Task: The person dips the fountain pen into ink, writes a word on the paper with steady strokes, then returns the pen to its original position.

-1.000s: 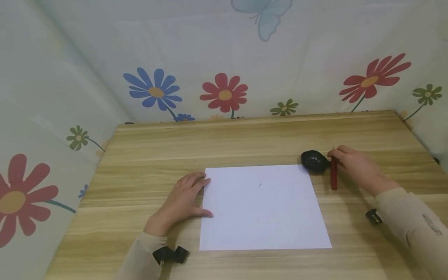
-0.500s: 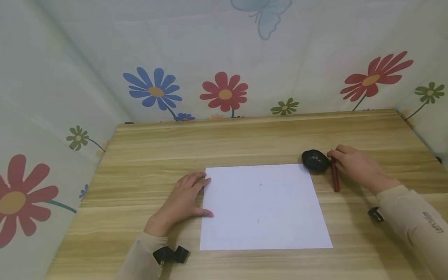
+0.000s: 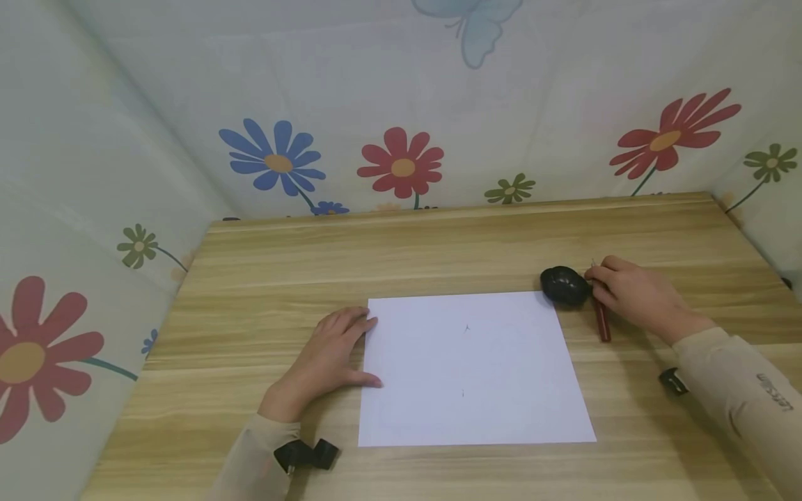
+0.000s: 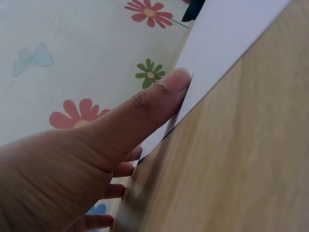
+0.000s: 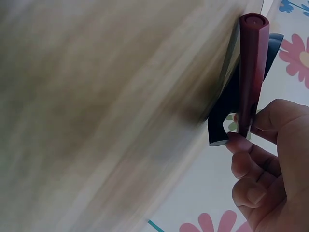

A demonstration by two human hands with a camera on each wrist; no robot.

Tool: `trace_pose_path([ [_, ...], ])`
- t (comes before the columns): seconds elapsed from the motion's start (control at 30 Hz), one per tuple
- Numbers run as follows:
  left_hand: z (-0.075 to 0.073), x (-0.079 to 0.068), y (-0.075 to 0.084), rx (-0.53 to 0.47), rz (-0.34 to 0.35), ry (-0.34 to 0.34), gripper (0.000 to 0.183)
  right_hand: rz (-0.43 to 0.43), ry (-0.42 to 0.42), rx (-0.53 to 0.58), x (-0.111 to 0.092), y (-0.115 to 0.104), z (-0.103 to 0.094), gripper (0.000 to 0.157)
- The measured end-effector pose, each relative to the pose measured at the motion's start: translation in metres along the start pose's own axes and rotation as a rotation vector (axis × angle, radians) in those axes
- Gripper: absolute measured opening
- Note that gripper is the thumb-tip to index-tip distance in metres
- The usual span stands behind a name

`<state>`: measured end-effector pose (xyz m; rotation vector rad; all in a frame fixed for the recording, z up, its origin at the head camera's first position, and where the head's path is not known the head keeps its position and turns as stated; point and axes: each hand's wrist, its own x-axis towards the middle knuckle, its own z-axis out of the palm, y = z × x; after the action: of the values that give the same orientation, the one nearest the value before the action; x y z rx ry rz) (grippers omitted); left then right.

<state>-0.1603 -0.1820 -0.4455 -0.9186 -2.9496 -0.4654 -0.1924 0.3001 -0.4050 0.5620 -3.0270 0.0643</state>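
Note:
A sheet of white paper [image 3: 501, 376] with small pencil-like marks lies on the table. My left hand [image 3: 322, 362] rests at its left edge, thumb [image 4: 176, 79] on the sheet and fingertips by the upper left corner. My right hand [image 3: 642, 299], right of the sheet, pinches a slim tool with a dark red handle [image 3: 603, 323] and a thin tip pointing away from me. Right beside those fingers is a glossy black rounded object [image 3: 564, 285], overlapping the paper's upper right corner. In the right wrist view its black stem [image 5: 227, 108] shows behind the red handle [image 5: 252, 67].
The wood-grain table [image 3: 376, 257] meets a flower-print cloth [image 3: 514, 104] at the back and sides. Black wrist devices [image 3: 305, 456] sit at both cuffs. The table's front stretches toward me below the sheet.
The red handle's lower end has swung slightly right, tilting the tool. My right fingers have curled a bit further over it. My left hand and the paper have stayed in place.

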Motion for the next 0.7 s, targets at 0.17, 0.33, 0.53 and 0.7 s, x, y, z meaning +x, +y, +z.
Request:
trace_pose_path([
  [0.17, -0.0007, -0.0001, -0.0006, -0.002, 0.003, 0.003, 0.099, 0.018, -0.012, 0.026, 0.0008, 0.0006, 0.0006, 0.023],
  [0.33, -0.0002, -0.0004, -0.0017, -0.003, 0.002, 0.003, 0.098, 0.026, -0.028, 0.035, 0.0009, 0.0001, 0.0005, 0.024],
  [0.53, -0.001, -0.0006, -0.0016, -0.006, 0.004, 0.005, 0.099, 0.035, -0.043, 0.045, 0.0015, -0.0008, -0.0003, 0.027],
  [0.7, -0.0011, -0.0005, -0.0013, -0.005, 0.005, 0.005, 0.099, 0.059, -0.073, 0.058, 0.002, -0.0009, 0.0001, 0.031],
])
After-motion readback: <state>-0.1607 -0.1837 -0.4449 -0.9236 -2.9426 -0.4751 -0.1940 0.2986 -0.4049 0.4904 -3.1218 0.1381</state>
